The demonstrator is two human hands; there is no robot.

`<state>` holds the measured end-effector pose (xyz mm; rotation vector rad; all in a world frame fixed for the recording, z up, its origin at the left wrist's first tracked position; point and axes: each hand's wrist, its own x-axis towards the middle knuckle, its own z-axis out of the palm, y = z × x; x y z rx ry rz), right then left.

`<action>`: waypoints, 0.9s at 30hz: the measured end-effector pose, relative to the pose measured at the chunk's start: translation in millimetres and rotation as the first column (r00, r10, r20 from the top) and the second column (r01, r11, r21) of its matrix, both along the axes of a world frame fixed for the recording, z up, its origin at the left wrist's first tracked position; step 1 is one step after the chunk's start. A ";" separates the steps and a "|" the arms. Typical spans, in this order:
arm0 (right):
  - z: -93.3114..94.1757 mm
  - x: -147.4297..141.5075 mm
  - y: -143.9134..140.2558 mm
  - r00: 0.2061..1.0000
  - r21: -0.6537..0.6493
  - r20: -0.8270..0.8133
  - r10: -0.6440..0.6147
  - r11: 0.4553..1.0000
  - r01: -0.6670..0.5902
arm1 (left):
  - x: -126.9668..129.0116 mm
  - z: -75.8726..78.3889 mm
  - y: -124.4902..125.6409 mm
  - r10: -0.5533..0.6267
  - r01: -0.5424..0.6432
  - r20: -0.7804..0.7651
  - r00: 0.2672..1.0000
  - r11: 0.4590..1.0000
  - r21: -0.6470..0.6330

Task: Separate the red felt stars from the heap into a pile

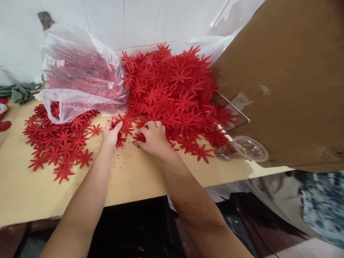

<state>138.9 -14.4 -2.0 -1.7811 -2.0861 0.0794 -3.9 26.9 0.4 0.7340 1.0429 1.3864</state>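
Left hand (110, 134), mid-frame, pinching a flower (124, 122); right hand (153, 138) near it, curled at flowers, can't tell if gripping. Bag (83, 71) upper left.

Bright red is shown by the large heap of flower-shaped cutouts (174, 89), and darker red by the left-hand pile (64, 137). The tabletop (131, 182) is coloured pale yellow, the wall tiles (142, 21) white, the board (295, 89) brown. The fabric (322, 204) is patterned with blue blotches on white.

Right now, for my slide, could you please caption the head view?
Left hand holds red flower shapes, right hand nearby, before a large matching heap.
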 end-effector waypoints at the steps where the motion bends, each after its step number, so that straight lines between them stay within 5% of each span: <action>1: 0.3 -0.7 0.3 1.000 -0.012 -0.004 -0.012 1.000 0.012 | 0.4 -0.5 0.1 0.000 0.000 -0.011 1.000 1.000 0.003; 8: 8.7 2.0 6.2 0.953 0.144 -0.302 -0.038 0.986 0.085 | -0.4 -1.0 0.5 0.007 -0.006 -0.021 1.000 1.000 0.019; 14: 11.0 12.9 9.9 0.686 0.126 -0.719 -0.106 0.952 0.278 | -3.4 0.0 2.0 0.022 -0.022 0.003 1.000 0.999 0.027; 21: 7.8 21.3 17.7 0.541 0.139 -0.838 -0.076 0.928 0.346 | -2.0 -0.7 2.4 0.012 -0.012 -0.007 1.000 1.000 0.011; 27: 3.6 23.4 22.8 0.548 0.144 -0.833 -0.078 0.925 0.352 | -0.6 -3.7 1.3 0.026 -0.026 0.031 0.999 1.000 -0.002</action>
